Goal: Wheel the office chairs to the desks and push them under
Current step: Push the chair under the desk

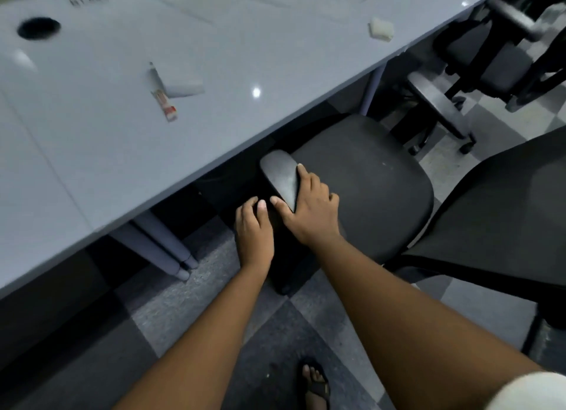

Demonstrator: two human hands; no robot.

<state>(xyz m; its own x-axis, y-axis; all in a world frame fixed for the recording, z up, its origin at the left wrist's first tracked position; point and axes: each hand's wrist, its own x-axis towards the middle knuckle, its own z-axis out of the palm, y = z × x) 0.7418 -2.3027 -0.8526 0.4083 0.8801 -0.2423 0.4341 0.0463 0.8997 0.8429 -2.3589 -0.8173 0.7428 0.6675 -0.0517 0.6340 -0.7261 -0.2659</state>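
A black office chair [367,177] stands at the edge of the pale grey desk [122,128], its seat front tucked partly under the desktop. Its mesh backrest [496,226] fills the right side of the view. My right hand [309,210] grips the chair's left armrest [280,177], fingers curled over its inner side and thumb on top. My left hand [254,232] holds the rear end of the same armrest, its fingers curled over the outer side. Both forearms reach in from the bottom of the view.
A second black chair [477,63] stands under the desk at top right, its wheeled base showing. On the desk lie a white card, a small red-and-white packet [165,105], a white block [381,30] and a cable hole [38,28]. Desk legs [165,244] stand left of the chair. My sandalled foot [317,385] is on the carpet.
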